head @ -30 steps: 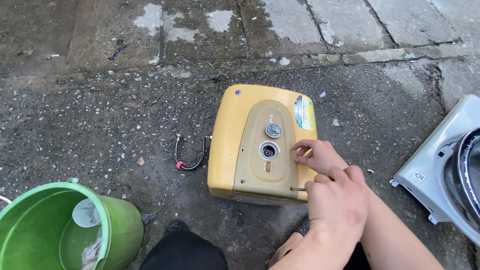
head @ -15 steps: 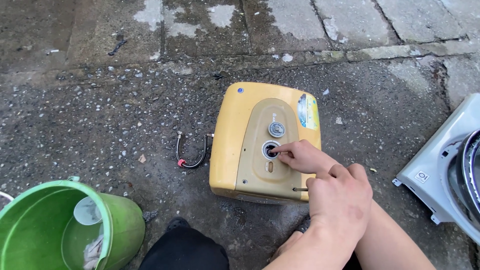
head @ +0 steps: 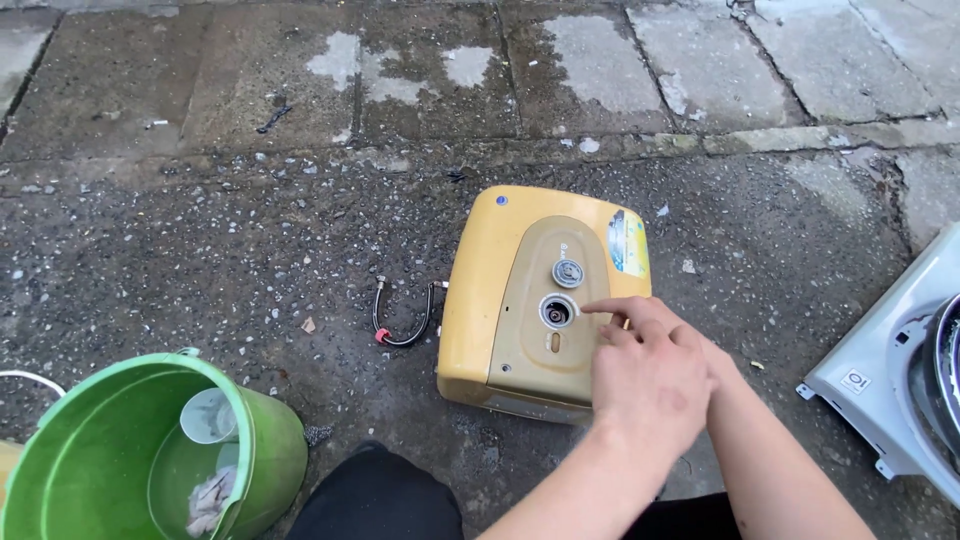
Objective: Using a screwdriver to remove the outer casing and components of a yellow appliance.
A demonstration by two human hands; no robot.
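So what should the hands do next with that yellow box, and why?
Probably slide the pointing finger a little to the left, onto the lower round knob. The front hand points its fingertip right beside that knob on the yellow box, without quite touching it. The other hand is mostly hidden behind the front one, so which hand is which is unclear.

one yellow water heater (head: 520, 300) with two round knobs on its face, one short black hose (head: 402, 318) beside it, one green bucket (head: 262, 462) holding one clear cup (head: 208, 414) and one rag (head: 210, 498), one white appliance casing (head: 880, 385) at the right edge, and two hands (head: 650, 375), one over the other.
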